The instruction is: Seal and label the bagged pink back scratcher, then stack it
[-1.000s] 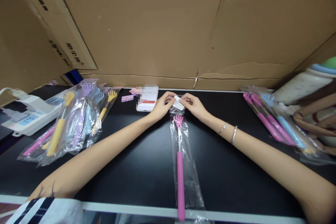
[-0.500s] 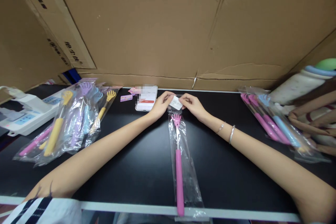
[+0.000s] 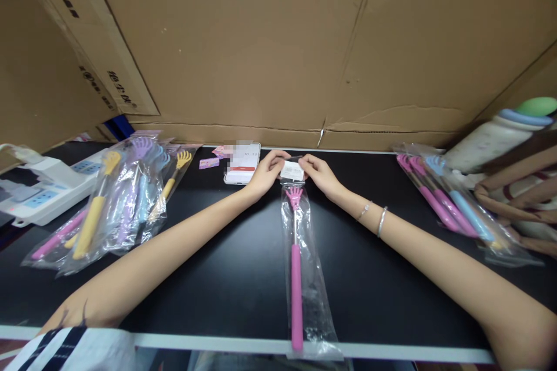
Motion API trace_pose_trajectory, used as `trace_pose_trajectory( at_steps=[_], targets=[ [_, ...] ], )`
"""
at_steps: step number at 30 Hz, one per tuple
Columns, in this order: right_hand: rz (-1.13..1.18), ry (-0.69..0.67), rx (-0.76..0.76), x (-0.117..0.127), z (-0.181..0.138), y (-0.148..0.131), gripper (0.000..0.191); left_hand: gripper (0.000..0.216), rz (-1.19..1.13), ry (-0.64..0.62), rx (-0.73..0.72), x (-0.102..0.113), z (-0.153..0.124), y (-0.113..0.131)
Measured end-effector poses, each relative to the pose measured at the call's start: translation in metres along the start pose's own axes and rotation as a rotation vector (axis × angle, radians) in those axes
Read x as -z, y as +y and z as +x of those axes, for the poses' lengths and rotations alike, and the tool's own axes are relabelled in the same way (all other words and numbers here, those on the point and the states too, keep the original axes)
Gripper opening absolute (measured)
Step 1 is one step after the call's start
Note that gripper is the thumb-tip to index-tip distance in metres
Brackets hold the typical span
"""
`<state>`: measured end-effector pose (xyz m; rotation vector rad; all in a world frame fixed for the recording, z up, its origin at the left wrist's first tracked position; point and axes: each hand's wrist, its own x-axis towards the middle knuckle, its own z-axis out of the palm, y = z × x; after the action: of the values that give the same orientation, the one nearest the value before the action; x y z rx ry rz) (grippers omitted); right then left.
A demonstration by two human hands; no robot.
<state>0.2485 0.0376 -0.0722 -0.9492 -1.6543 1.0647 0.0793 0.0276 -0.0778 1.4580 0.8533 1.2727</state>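
Note:
A pink back scratcher (image 3: 296, 295) lies in a clear plastic bag (image 3: 314, 301), its claw end pointing away from me and its handle end at the table's front edge. Across the top end of the bag is a white label (image 3: 292, 171) with faint print. My left hand (image 3: 267, 175) pinches the bag's top at the label's left side, and my right hand (image 3: 321, 177) does the same at the right side. Both hands have bent, closed fingers; the fingertips partly cover the label's edges.
Several bagged back scratchers (image 3: 126, 203) are piled at left beside a white power strip (image 3: 56, 197). A phone (image 3: 243, 165) and a small purple packet (image 3: 209, 163) lie behind my left hand. More bagged scratchers (image 3: 456, 203) and a bottle (image 3: 491, 136) are at right. Cardboard (image 3: 261, 46) walls the back.
The white label has gone from tilted to lying nearly straight across the bag's top. The scratcher's handle end has shifted slightly away from me. Both hands stay in nearly the same place.

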Motion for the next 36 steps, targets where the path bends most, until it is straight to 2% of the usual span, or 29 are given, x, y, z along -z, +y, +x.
trace_pose_trajectory(
  at_steps=[14,20,36],
  targets=[
    [0.001,-0.036,-0.036,0.0013,0.0011,0.0067,0.041,0.014,-0.044,0.000,-0.022,0.0014,0.0007,-0.0024],
    [0.021,-0.020,-0.049,-0.0003,0.0013,0.0059,0.039,0.018,-0.054,-0.008,0.011,0.0004,0.0006,-0.0022],
    [-0.066,-0.046,0.011,0.0005,0.0005,0.0052,0.028,0.028,0.027,-0.019,-0.047,0.0006,0.0001,-0.0024]
  ],
)
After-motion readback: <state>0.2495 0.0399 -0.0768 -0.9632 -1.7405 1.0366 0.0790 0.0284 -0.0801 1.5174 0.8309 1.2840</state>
